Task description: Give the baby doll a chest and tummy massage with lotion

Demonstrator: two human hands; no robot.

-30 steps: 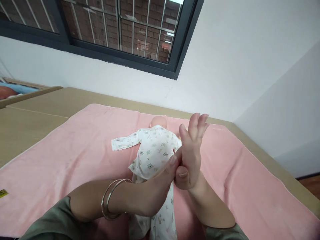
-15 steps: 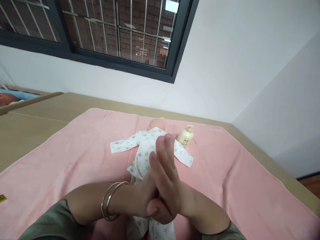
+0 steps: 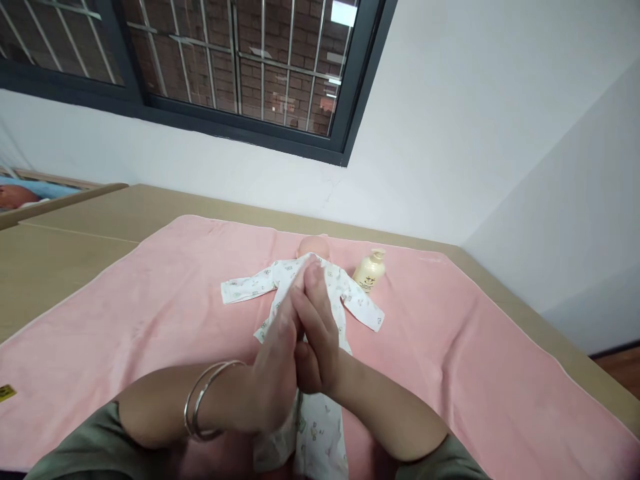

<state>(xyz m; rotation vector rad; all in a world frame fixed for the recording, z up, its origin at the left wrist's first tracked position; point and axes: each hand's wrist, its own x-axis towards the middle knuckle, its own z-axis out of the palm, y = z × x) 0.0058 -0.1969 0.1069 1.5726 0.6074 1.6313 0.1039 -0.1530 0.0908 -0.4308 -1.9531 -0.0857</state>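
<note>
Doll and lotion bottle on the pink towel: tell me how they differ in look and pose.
The doll lies flat on its back, while the lotion bottle stands upright to its right. The doll is dressed in a white printed romper with sleeves spread wide; the bottle is bare cream-yellow plastic with a pump top. The doll is partly hidden behind the left hand and right hand, pressed palm to palm; the bottle is in plain view. Both rest on the pink towel.
</note>
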